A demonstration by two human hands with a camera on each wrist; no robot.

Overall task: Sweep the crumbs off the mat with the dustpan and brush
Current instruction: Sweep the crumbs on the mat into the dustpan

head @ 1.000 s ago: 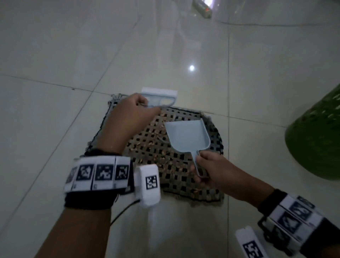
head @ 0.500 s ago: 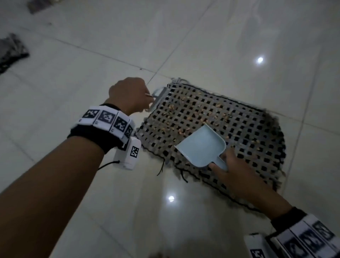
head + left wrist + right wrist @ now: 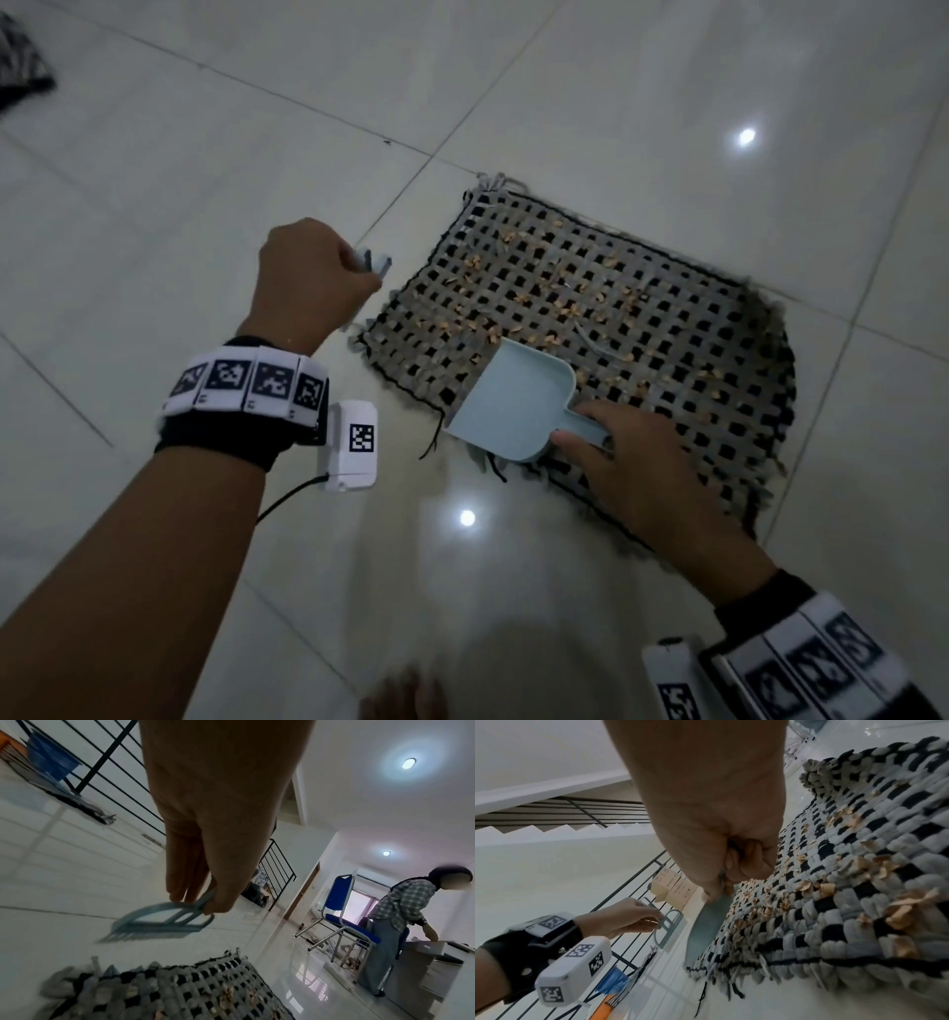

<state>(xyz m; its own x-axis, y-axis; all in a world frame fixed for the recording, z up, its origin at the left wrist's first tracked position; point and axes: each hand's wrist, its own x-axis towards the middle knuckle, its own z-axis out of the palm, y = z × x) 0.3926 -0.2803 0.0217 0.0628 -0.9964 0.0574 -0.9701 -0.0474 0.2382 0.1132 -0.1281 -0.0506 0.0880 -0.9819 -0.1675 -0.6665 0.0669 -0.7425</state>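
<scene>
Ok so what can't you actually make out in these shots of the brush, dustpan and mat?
- Brush: in the head view the left hand covers nearly all of it; in the left wrist view its bristles are motion-blurred.
- Dustpan handle: the right hand wraps it in the head and right wrist views.
- Whether the dustpan lip touches the mat: cannot tell.
- Crumbs: too small to count; the mat's near right corner is under the right forearm.

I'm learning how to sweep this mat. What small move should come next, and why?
Probably bring the brush in the left hand onto the mat: it hangs beside the mat, while crumbs lie before the dustpan held by the right hand.
</scene>
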